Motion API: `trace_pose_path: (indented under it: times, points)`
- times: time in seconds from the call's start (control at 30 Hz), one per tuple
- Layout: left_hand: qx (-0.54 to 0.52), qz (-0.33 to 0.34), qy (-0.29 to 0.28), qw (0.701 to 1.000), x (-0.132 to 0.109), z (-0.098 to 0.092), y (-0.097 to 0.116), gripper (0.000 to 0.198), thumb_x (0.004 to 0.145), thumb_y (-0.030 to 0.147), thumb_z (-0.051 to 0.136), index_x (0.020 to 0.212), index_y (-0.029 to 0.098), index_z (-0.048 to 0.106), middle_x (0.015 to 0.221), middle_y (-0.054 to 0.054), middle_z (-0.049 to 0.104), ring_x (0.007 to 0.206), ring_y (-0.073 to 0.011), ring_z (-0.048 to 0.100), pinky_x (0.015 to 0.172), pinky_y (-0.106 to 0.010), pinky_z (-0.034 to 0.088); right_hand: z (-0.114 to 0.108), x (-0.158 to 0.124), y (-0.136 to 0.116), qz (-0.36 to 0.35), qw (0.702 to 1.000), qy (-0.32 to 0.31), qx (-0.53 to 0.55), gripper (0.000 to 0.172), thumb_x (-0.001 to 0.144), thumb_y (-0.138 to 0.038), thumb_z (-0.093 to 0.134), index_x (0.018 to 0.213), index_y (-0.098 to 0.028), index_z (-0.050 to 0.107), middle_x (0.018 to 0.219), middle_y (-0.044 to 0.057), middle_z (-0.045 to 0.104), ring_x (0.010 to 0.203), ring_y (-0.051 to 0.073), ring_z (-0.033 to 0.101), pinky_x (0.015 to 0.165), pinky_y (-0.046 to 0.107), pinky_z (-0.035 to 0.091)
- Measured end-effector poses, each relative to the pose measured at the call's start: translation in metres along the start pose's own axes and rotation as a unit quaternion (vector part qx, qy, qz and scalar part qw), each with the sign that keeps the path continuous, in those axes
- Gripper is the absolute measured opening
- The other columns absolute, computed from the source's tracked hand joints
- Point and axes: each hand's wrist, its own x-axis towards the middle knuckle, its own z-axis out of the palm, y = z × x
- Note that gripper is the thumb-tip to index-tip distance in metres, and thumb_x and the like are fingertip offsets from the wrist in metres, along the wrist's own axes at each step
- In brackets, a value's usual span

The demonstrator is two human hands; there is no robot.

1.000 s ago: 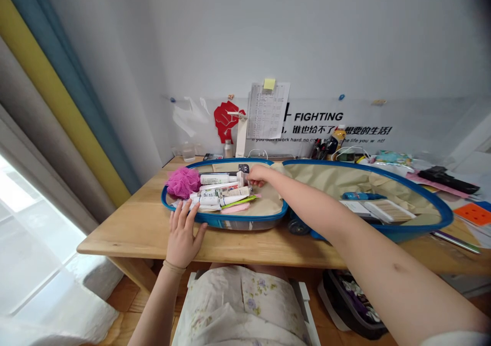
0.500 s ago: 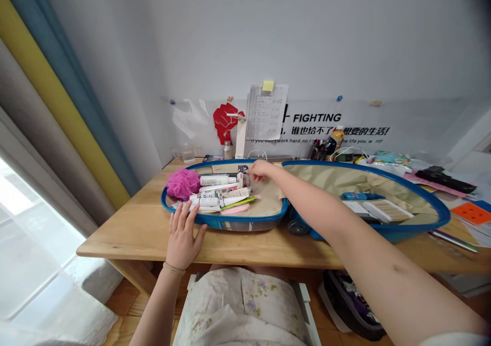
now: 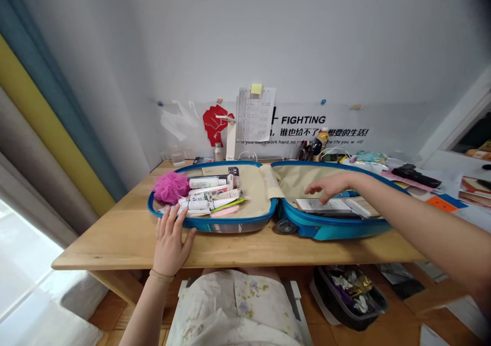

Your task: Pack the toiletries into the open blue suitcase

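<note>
A blue suitcase (image 3: 233, 222) lies spread flat on the wooden table, with a beige lining in both halves. My left hand (image 3: 170, 236) rests with fingers spread on the front rim of its left half. Beside those fingers lie several white tubes (image 3: 197, 203), a pink bath puff (image 3: 171, 187), a green toothbrush (image 3: 228, 206) and a white bottle (image 3: 207, 182). Over the right half hovers my right hand (image 3: 330, 186), fingers apart and holding nothing visible. Just under it is a flat white box or booklet (image 3: 326, 206), next to a box of thin sticks (image 3: 364, 208).
Behind the suitcase stand a white lamp (image 3: 230, 140), a small metallic bottle (image 3: 218, 152) and a yellow drink bottle (image 3: 321, 140). Papers and an orange card (image 3: 441, 203) crowd the table's right end. A bin (image 3: 345, 300) with crumpled wrappers sits below.
My right hand has left the toiletries in the left half and moved right, over the other half. My left hand stays on the rim. The view has turned slightly right.
</note>
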Motion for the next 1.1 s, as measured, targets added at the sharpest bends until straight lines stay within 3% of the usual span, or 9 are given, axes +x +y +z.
trace_pose_path:
  times: [0.17,0.4,0.53,0.67,0.77,0.87,0.97,1.1]
  points:
    - [-0.002,-0.007,-0.005,1.0,0.0,0.0,0.0,0.059,0.095,0.034,0.049,0.15,0.024,0.03,0.15,-0.014,0.04,0.145,-0.0317,0.025,0.117,-0.054,0.024,0.034,0.003,0.026,0.039,0.997,-0.011,-0.07,0.064,0.05,-0.008,0.063,0.112,-0.022,0.067,0.118,0.013,0.067,0.108,0.03,0.063,0.088,0.035,0.048]
    - [-0.005,-0.02,-0.01,1.0,-0.002,0.002,-0.001,0.058,0.095,0.035,0.048,0.149,0.023,0.032,0.15,-0.015,0.041,0.145,-0.0318,0.026,0.117,-0.054,0.024,0.042,0.001,0.03,0.023,0.995,0.001,-0.101,0.07,0.05,-0.011,0.058,0.12,-0.02,0.061,0.125,0.013,0.063,0.112,0.027,0.061,0.092,0.03,0.046]
    - [-0.002,-0.027,-0.014,1.0,-0.003,0.002,-0.002,0.057,0.095,0.034,0.048,0.148,0.023,0.034,0.15,-0.014,0.042,0.145,-0.032,0.027,0.116,-0.055,0.024,0.027,-0.011,0.031,0.026,0.992,0.047,-0.114,0.064,0.058,-0.013,0.058,0.121,-0.024,0.062,0.129,0.015,0.059,0.115,0.024,0.059,0.096,0.027,0.044]
    - [0.0,-0.035,-0.026,0.999,-0.003,0.001,-0.002,0.056,0.094,0.034,0.048,0.148,0.023,0.035,0.15,-0.013,0.042,0.145,-0.032,0.027,0.116,-0.055,0.024,-0.013,-0.025,0.026,0.015,0.984,0.142,-0.111,0.06,0.066,-0.016,0.057,0.125,-0.025,0.06,0.131,0.018,0.056,0.115,0.023,0.058,0.095,0.028,0.043]
    - [0.001,-0.036,-0.022,0.999,-0.003,0.001,-0.001,0.055,0.095,0.034,0.048,0.147,0.023,0.036,0.149,-0.014,0.043,0.144,-0.032,0.028,0.116,-0.055,0.023,-0.047,-0.018,-0.005,-0.025,0.97,0.218,-0.109,0.063,0.069,-0.019,0.056,0.132,-0.02,0.054,0.129,0.02,0.057,0.115,0.026,0.057,0.095,0.033,0.043]
    - [0.0,-0.029,-0.016,0.999,-0.002,0.0,-0.001,0.054,0.095,0.034,0.048,0.146,0.022,0.036,0.148,-0.015,0.044,0.144,-0.032,0.028,0.116,-0.055,0.024,-0.064,0.01,-0.066,-0.085,0.958,0.256,-0.1,0.064,0.073,-0.024,0.06,0.135,-0.016,0.051,0.133,0.019,0.054,0.119,0.029,0.054,0.1,0.036,0.041]
    - [-0.002,-0.028,-0.022,0.999,-0.001,-0.001,0.0,0.054,0.095,0.033,0.047,0.147,0.022,0.035,0.148,-0.014,0.043,0.145,-0.0317,0.027,0.116,-0.055,0.025,-0.06,0.054,-0.14,-0.136,0.955,0.251,-0.078,0.067,0.07,-0.027,0.068,0.135,-0.018,0.052,0.137,0.015,0.052,0.121,0.03,0.053,0.101,0.034,0.042]
    - [-0.001,-0.033,-0.025,0.999,-0.001,0.0,0.0,0.056,0.095,0.032,0.047,0.148,0.023,0.033,0.15,-0.014,0.042,0.145,-0.0315,0.026,0.116,-0.056,0.025,-0.037,0.109,-0.225,-0.168,0.95,0.254,-0.066,0.059,0.073,-0.032,0.073,0.129,-0.021,0.058,0.135,0.011,0.054,0.118,0.029,0.056,0.099,0.035,0.045]
